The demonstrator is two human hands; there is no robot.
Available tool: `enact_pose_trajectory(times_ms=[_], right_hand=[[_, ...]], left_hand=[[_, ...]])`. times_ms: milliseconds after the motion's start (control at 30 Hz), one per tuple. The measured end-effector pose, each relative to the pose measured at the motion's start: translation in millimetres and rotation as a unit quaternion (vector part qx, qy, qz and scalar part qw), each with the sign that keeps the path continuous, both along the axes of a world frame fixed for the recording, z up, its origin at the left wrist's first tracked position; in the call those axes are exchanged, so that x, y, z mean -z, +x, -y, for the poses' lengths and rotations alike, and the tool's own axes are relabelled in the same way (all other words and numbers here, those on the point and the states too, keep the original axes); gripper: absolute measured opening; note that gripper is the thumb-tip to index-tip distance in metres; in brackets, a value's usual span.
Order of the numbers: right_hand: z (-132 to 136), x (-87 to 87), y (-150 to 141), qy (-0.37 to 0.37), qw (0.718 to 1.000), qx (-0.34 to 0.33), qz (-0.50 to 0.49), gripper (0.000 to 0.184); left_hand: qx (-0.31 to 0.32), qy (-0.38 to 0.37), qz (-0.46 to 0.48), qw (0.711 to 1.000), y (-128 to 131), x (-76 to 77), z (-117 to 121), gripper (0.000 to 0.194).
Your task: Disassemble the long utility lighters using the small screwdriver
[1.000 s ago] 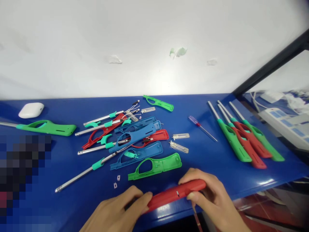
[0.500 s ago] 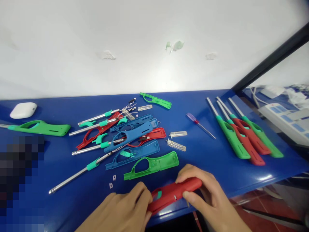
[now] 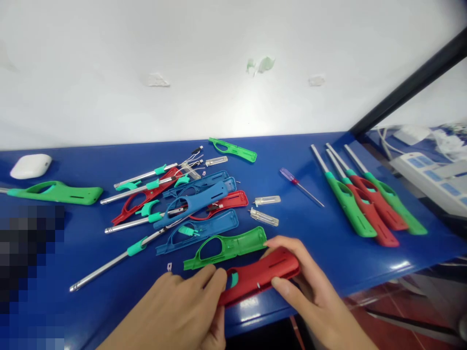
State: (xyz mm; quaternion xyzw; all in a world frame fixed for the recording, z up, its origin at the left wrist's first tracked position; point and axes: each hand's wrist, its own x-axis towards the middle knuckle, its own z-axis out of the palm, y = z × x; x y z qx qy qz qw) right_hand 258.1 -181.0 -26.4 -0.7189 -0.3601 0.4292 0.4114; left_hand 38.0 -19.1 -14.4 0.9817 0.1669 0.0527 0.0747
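A red lighter (image 3: pixel 255 276) with a long slot in its handle is held between my two hands at the table's front edge. My left hand (image 3: pixel 193 301) closes round its left end and hides that part. At the other end, my right hand (image 3: pixel 304 282) grips the handle, thumb on the near side and fingers behind. A teal trigger shows in the lighter's opening. Just behind lies a green half shell (image 3: pixel 229 247), hollow side up. Clear fuel tanks (image 3: pixel 264 217) rest farther back, and a small pale clip (image 3: pixel 169 267) lies near my left hand.
Blue half shells (image 3: pixel 215 228), red shells and metal lighter tubes (image 3: pixel 102 267) with wires lie piled at left centre. A purple screwdriver (image 3: pixel 290 176) is right of them. Several whole lighters (image 3: pixel 379 214), a power strip (image 3: pixel 430 177) and a white case (image 3: pixel 31 166) flank the pile.
The red lighter has been lifted slightly and rolled, so its slotted face now shows more. Both hands have moved with it, keeping hold. One small pale clip is now hidden behind my left hand.
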Motion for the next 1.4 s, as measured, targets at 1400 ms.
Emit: enact_pose_trajectory(times_ms=[1400], right_hand=[[-82,-14.9,-24,0.181,0.973,0.122,0.070,0.019]], left_hand=[[-0.134,0.098,0.139,0.976,-13,-2.1,-25,0.043]])
